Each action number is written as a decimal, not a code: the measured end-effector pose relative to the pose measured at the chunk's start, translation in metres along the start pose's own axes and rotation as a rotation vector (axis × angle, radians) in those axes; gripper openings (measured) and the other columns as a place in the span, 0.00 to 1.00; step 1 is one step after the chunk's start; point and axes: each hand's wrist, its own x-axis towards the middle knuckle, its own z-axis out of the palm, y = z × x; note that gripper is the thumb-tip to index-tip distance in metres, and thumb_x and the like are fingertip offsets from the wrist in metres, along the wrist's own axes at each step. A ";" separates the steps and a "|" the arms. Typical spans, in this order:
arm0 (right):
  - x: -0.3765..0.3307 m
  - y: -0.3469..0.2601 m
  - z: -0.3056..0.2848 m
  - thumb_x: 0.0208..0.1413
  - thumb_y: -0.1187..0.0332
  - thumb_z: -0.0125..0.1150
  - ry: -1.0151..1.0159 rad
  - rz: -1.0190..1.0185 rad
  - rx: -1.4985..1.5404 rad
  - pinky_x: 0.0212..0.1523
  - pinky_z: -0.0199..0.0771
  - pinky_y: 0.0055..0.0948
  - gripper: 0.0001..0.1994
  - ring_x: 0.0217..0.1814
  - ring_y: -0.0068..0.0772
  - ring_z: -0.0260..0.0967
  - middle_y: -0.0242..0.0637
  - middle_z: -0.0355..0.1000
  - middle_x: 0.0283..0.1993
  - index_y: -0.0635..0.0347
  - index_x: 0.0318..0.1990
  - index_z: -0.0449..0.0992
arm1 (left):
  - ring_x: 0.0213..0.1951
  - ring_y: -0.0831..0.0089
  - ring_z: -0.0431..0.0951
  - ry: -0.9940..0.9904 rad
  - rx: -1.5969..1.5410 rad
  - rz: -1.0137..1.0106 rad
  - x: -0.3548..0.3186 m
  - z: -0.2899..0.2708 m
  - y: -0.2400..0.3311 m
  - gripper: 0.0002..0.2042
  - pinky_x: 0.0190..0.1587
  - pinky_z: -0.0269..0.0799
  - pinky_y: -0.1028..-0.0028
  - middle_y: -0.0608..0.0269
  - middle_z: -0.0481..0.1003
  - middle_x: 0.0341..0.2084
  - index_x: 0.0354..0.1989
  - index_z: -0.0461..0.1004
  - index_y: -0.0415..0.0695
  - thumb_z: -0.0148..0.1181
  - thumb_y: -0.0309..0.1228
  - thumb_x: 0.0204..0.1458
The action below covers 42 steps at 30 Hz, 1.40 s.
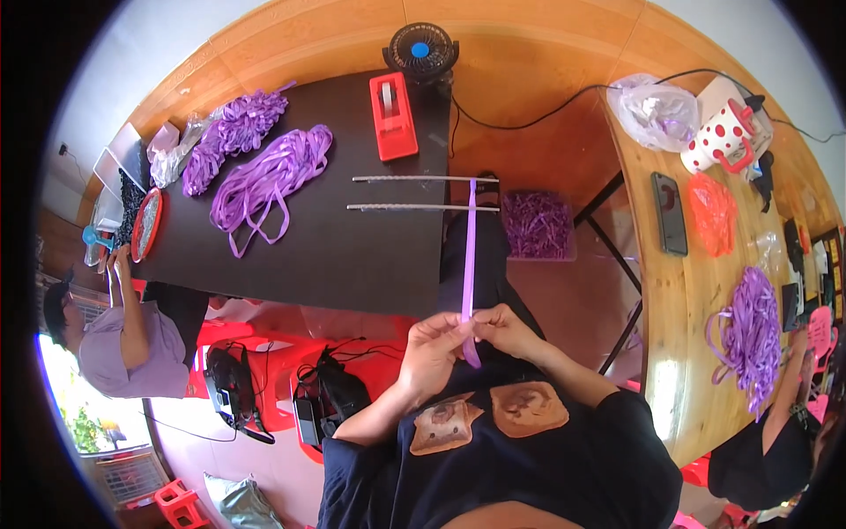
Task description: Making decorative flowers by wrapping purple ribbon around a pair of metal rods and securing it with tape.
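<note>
A purple ribbon (470,256) runs from the far one of two thin metal rods (414,179) across the near metal rod (405,207) and down to my hands. Both rods jut past the right edge of the dark table (370,256). My left hand (435,351) pinches the ribbon's near end between thumb and fingers, and a short purple tail sticks out below. Right beside it, my right hand (508,332) has its fingertips closed at the same end of the ribbon; exactly what lies between them is hidden.
Purple ribbon bundles (278,181) and a red tape dispenser (392,115) lie on the dark table, near a small fan (421,50). A bin of purple scraps (539,226) stands below. The wooden table (679,353) bears a phone (669,213) and cup (721,139). Co-workers sit left and right.
</note>
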 end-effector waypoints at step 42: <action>0.036 -0.072 -0.019 0.42 0.68 0.60 0.359 -1.220 -1.602 0.42 0.62 0.28 0.12 0.49 0.31 0.68 0.34 0.73 0.46 0.58 0.37 0.79 | 0.27 0.81 0.73 -0.065 0.093 -0.073 0.008 -0.031 -0.007 0.03 0.26 0.68 0.82 0.65 0.76 0.30 0.29 0.77 0.39 0.61 0.18 0.49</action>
